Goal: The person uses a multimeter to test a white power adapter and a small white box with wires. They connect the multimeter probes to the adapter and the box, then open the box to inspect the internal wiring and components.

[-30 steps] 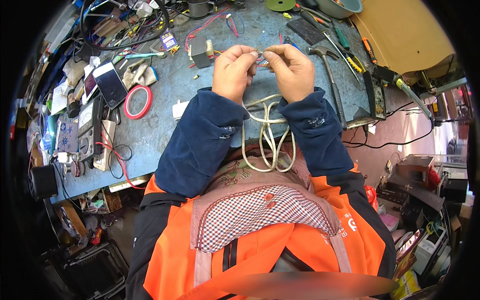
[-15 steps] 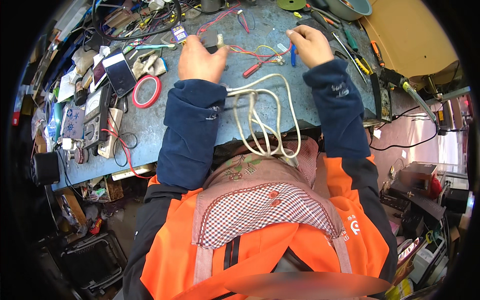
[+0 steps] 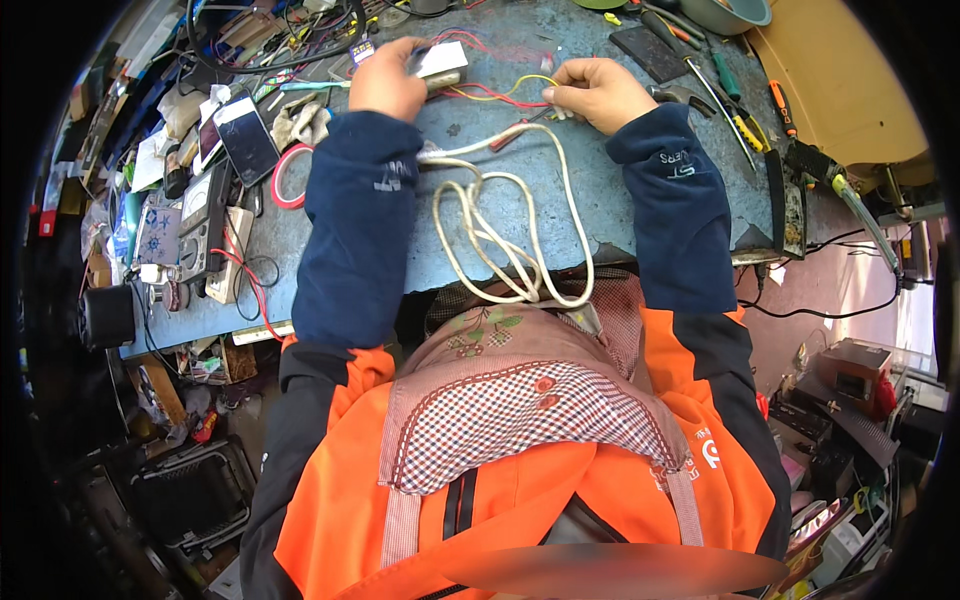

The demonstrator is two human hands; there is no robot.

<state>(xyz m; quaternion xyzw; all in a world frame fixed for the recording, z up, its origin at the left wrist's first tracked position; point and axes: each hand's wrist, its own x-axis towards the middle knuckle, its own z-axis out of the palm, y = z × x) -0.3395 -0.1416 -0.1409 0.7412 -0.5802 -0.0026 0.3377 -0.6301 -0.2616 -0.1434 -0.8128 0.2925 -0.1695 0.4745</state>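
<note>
My left hand (image 3: 388,80) is closed over a small pale rectangular block (image 3: 442,62) lying on the blue workbench (image 3: 560,215). Thin red and yellow wires (image 3: 505,92) run from that block to my right hand (image 3: 598,92), whose fingertips pinch their ends. A white cable (image 3: 500,235) lies in loose loops between my forearms and hangs over the bench's near edge onto my lap. Both sleeves are dark blue.
A red tape ring (image 3: 283,178), a phone (image 3: 247,140), a meter (image 3: 198,222) and tangled leads crowd the bench's left side. Screwdrivers (image 3: 730,100) and pliers lie at the right, near a dark flat tool (image 3: 786,205). A bowl (image 3: 735,12) stands at the far edge.
My hands were together at the bench's middle a second ago; they spread apart, and now the left rests on the pale block while the right pinches the wires.
</note>
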